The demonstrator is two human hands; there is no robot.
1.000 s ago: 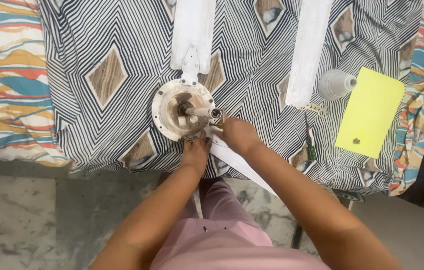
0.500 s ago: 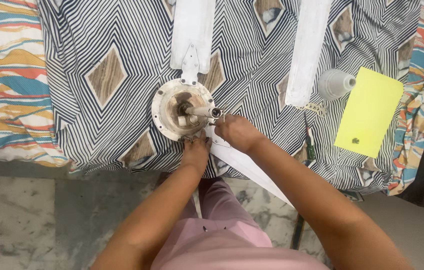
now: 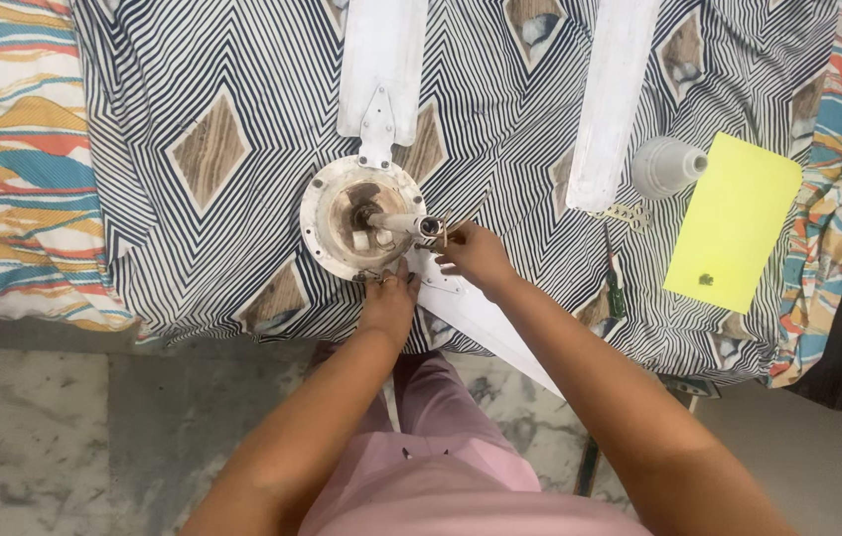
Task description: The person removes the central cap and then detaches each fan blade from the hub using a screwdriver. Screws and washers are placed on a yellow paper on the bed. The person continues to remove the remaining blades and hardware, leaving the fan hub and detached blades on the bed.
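Observation:
A round white ceiling-fan motor lies on a black-and-white striped bedsheet, its short rod sticking up toward me. One white blade is fixed to its far side. A second blade lies under my hands, running off the bed's near edge. My left hand pinches at the motor's near rim, where that blade's bracket meets it. My right hand grips a small thin tool beside the rod tip; the tool is too small to identify.
A loose white blade lies to the right, with a white cone-shaped fan cover, a yellow paper sheet and a green-handled screwdriver beside it. A colourful patterned cover lies at left. Grey floor below.
My right hand has shifted slightly up and left, closer to the rod tip. My left hand stays at the motor's near rim.

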